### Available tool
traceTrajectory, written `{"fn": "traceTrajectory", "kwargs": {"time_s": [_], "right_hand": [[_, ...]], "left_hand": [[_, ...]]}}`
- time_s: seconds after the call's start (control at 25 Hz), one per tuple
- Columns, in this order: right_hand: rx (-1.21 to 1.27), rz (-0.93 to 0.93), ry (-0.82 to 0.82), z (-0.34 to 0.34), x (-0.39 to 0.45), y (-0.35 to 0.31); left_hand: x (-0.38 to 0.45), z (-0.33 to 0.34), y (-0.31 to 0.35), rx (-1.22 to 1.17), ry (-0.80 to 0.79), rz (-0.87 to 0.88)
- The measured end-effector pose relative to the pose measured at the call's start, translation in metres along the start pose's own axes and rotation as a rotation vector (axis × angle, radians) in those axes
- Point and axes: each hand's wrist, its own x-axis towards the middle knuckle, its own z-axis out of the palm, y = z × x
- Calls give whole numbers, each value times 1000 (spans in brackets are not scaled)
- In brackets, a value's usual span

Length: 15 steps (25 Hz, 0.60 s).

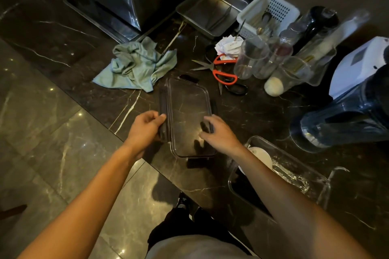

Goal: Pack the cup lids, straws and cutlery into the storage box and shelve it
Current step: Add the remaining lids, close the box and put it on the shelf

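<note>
Down on the dark marble bench [231, 111], a clear flat lid [187, 115] with dark clips lies near the front edge, and both hands are on it. The left hand [145, 128] curls around the lid's left clip at about nine o'clock, fingers closed on that edge. The right hand [219, 132] rests on the lid's right rim at about three o'clock, fingers bent over the edge and thumb spread toward the lid's middle. At roughly four o'clock from the lid, just beside the right forearm, stands the clear storage box [294, 170], open-topped, with a white round thing and crinkled clear wrapping inside; what these are is hard to tell. At eleven o'clock from the lid lies a crumpled green cloth [136, 65], and at one o'clock lie orange-handled scissors [221, 69]. Farther back at one o'clock a white slotted basket [271, 10] holds cutlery, with a steel tray [210, 6] to its left and clear plastic cups [263, 59] just in front. A blender jug [347, 115] stands at three o'clock.
</note>
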Motion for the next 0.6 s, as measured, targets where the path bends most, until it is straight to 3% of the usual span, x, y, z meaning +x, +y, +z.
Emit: {"fn": "traceTrajectory", "kwargs": {"time_s": [0.12,0.24,0.32,0.4,0.48,0.6], "right_hand": [[161,-49,-52,-11,-22,0],[593,-11,-103,-27,-62,5],[814,-118,-114,-36,-89,19],[873,-243,-108,-44,-116,29],[798,-279,44,-48,-138,33],[680,-293,451,-56,-156,38]], "left_hand": [[-21,20,40,-99,-146,110],[-40,48,82,-332,-179,107],[-51,69,109,-483,-213,97],[-61,85,126,-565,-259,99],[-72,106,138,-562,-326,120],[-86,136,145,-486,-459,178]]}}
